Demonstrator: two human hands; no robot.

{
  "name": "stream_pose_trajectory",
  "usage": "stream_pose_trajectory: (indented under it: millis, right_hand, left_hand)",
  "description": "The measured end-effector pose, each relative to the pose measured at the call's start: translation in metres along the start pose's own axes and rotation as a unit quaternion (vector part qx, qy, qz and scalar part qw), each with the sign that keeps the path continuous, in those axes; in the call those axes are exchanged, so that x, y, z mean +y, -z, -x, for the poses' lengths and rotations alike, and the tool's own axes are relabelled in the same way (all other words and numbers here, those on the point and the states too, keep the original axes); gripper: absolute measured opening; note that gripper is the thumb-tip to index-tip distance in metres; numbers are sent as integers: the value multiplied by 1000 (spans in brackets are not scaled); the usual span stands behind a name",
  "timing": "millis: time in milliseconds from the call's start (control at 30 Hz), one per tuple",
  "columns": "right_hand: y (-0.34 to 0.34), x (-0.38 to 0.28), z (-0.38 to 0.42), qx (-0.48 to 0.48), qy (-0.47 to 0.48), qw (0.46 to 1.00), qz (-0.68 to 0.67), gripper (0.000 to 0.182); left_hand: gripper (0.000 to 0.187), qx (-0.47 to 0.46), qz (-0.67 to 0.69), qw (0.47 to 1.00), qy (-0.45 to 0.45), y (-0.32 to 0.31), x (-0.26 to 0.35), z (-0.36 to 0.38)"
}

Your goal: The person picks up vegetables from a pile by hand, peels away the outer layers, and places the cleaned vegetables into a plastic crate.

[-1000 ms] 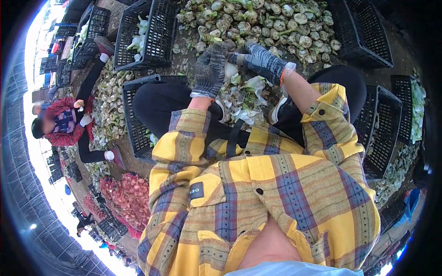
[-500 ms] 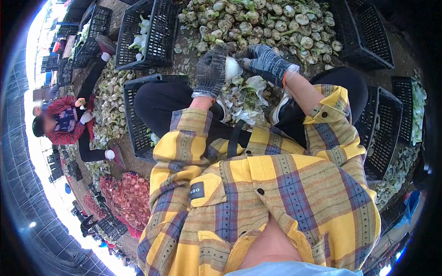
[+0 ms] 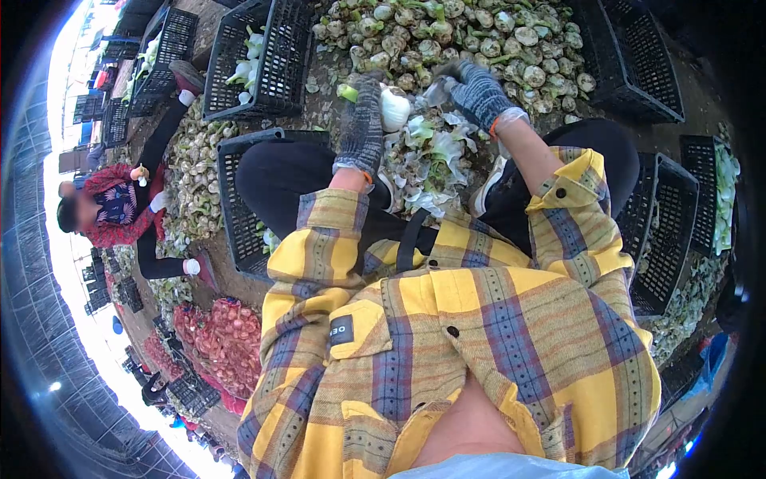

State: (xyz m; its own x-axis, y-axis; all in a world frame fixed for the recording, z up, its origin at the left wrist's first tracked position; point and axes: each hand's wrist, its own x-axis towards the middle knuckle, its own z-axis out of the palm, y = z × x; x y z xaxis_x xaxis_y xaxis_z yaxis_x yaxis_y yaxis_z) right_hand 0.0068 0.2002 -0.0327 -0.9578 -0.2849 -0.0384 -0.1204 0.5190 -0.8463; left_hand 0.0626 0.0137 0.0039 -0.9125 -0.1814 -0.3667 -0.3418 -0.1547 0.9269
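Note:
My left hand (image 3: 363,128), in a grey knitted glove, is closed round a garlic bulb (image 3: 394,109). The bulb is white and smooth, and its cut green stem (image 3: 347,93) pokes out on the other side of the hand. My right hand (image 3: 481,97), gloved alike, is apart from the bulb, its blurred fingertips pinching a pale scrap of garlic skin (image 3: 436,93). Below both hands, a heap of peeled skins (image 3: 435,156) lies on the ground between my shoes. Unpeeled, soil-stained garlic bulbs (image 3: 471,36) are piled just beyond my hands.
Black plastic crates stand around me: one with peeled garlic (image 3: 259,64) at upper left, one by my left knee (image 3: 231,199), others at right (image 3: 630,60) (image 3: 666,231). A co-worker (image 3: 112,203) sits at left beside more garlic. Red net sacks (image 3: 219,343) lie lower left.
My right hand has moved away from the bulb, to the right, with a scrap of skin at its fingers. My left hand still holds the bulb, which is now a little lower and more visible.

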Motion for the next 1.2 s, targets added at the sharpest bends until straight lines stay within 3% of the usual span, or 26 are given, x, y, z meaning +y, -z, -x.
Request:
stream_pose_trajectory:
  millis: [67,100,133,167,200,267,300,333,400,500,600,633,667,733,800,867,900,933,1000,1033,1067,1133,1167,1200]
  right_hand:
    - [-3,-19,5,-34,-28,998,-41,21]
    - [-1,-24,4,-119,48,991,27,23]
    - [0,-32,4,-200,125,967,96,26]
    - [1,-49,13,-188,-190,933,-239,30]
    - [-2,-41,12,-188,-191,933,-239,30]
    - [-6,-33,10,-173,-101,949,-242,32]
    - [-3,-27,10,-208,-167,922,-282,32]
    - [1,-31,14,-209,-167,922,-281,32]
    - [4,-35,20,-169,-88,940,-282,39]
    - [3,-25,13,-202,-117,948,-214,36]
    - [7,-50,16,-229,-168,938,-197,34]
    - [11,-57,21,-183,-112,971,-105,31]
    - [5,-48,20,-183,-112,971,-105,31]
    - [-7,-35,20,-143,-35,969,-200,37]
    - [-2,-38,22,-164,-51,967,-189,33]
    - [-11,-27,19,-109,-22,991,-68,30]
    - [-23,-4,13,-104,-47,982,-153,31]
    - [-18,-7,13,-104,-46,982,-153,31]
    - [-1,-21,16,-48,-51,998,11,31]
    - [0,-23,14,-120,-124,979,-106,32]
    - [-2,-23,14,-120,-124,979,-106,32]
    - [-5,-28,17,-182,-48,932,-311,35]
    - [-1,-43,22,-218,-207,870,-390,40]
    - [-1,-42,21,-217,-208,870,-390,40]
  left_hand:
    - [43,1,-83,993,-89,-1,5,2]
    - [43,1,-83,993,-88,-1,3,2]
    - [43,-15,-114,981,-155,-3,0,-1]
    - [44,-31,-142,965,-220,-5,-4,-3]
    - [44,-32,-142,965,-219,-2,-7,-4]
    - [39,-38,-346,907,-237,4,-6,-6]
    - [39,-38,-334,919,-208,4,-6,-6]
    - [39,-38,-333,919,-207,4,-9,-7]
    - [42,-14,-292,920,-260,2,-14,-10]
    - [38,-19,-223,950,-217,-4,-13,-4]
    - [36,-27,-238,952,-191,-4,-8,-2]
    - [36,-27,-237,952,-191,-5,-6,-2]
    - [36,-25,-208,957,-199,-7,-5,0]
    - [37,-22,-178,962,-208,-8,-6,-1]
    - [39,-5,-186,958,-217,-6,-11,-3]
    - [40,4,-164,970,-181,-8,-11,-2]
    - [40,13,-142,979,-145,-8,-11,-1]
    - [40,13,-142,979,-145,-7,-11,-3]
    - [41,8,-149,983,-108,-1,-9,-7]
    - [41,6,-152,984,-91,0,-8,-8]
    - [41,6,-152,984,-90,0,-9,-8]
    - [39,-34,-173,968,-181,-2,-9,-7]
    - [39,-36,-173,968,-180,-2,-9,-4]
    - [38,-67,-210,951,-214,-3,-8,-1]
